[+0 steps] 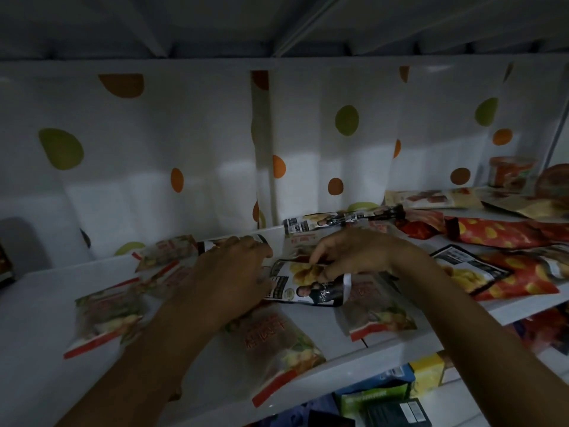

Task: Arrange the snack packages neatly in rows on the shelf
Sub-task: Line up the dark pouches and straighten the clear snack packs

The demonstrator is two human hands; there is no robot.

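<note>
Head view: dim, blurry. Right grip (pixel 354 254) pinches top edge of chip pkt (pixel 308 291) (white/black, yellow chips printed) w/ thumb + curled fingers. The pkt lies flat mid shelf (pixel 37 309), skewed, overlapping pale pkts under it. Left grip (pixel 234 272) is palm-down just left of it, covering its left edge. Its fingertips bend onto back pkt (pixel 261 240); can't tell if pinching or only resting.

Pale red-trimmed pkts lie flat on the shelf:
- front-left pkt (pixel 104 318)
- front-centre pkt (pixel 274 346), corner past front edge
- right pkt (pixel 378 312), by right forearm

Red spotted pkts (pixel 508 272) are piled at the right end, overlapping. Another black/white pkt (pixel 332 221) sits at the back against dotted curtain (pixel 154 134). Jar (pixel 511 172) is at far right, back. Boxes (pixel 385 396) are on the level below.
</note>
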